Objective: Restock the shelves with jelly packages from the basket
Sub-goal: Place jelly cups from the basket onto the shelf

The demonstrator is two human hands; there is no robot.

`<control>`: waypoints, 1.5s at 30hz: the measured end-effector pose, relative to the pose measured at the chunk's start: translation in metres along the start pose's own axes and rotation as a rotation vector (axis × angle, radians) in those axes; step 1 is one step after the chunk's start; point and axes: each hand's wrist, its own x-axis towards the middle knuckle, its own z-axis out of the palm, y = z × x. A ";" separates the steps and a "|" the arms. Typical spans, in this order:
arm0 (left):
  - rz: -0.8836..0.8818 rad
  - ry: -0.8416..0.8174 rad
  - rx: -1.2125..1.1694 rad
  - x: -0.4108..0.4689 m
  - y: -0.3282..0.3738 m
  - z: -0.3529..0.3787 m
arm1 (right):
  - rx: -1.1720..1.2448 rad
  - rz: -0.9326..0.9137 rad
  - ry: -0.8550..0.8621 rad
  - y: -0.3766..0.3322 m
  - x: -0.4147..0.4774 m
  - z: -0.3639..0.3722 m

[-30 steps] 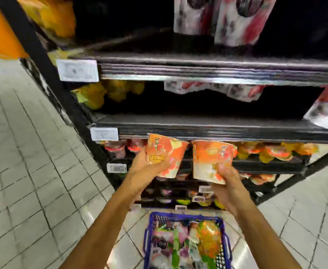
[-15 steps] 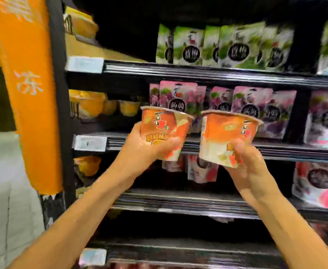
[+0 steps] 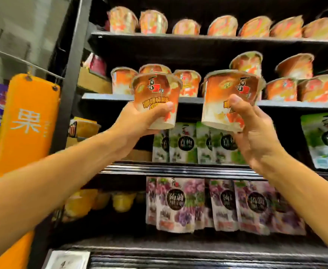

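Left hand grips orange jelly cup round its lower wall, thumb across the front, cup upright. Right hand grips second jelly cup, thumb on the front, fingers under the base, cup slightly tilted. Both cups are held up side by side, apart, in front of the cup shelf front edge, neither resting on it. Behind them on that shelf is a row of matching shelved cups, some stacked toward the right end. Top shelf has another row of upper cups. Next shelf down holds green pouches, with purple pouches under that and yellow cups at the left end. Orange banner hangs beside the left post. White price tag sits on the bottom front edge.
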 end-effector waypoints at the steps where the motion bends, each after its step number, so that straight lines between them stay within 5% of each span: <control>1: 0.022 0.004 0.043 0.013 0.006 -0.003 | -0.024 -0.034 0.012 -0.005 0.014 0.005; 10: 0.132 0.278 0.150 0.094 0.045 -0.018 | -0.245 -0.226 0.190 -0.036 0.146 0.048; 28: 0.211 0.283 0.266 0.142 0.018 -0.009 | -0.758 -0.093 0.226 0.014 0.253 0.047; 41: 0.264 0.248 0.233 0.145 0.021 -0.001 | -0.877 -0.017 0.195 0.025 0.265 0.050; 45: 0.280 0.260 0.216 0.150 0.029 0.006 | -1.076 -0.298 0.394 0.032 0.244 0.041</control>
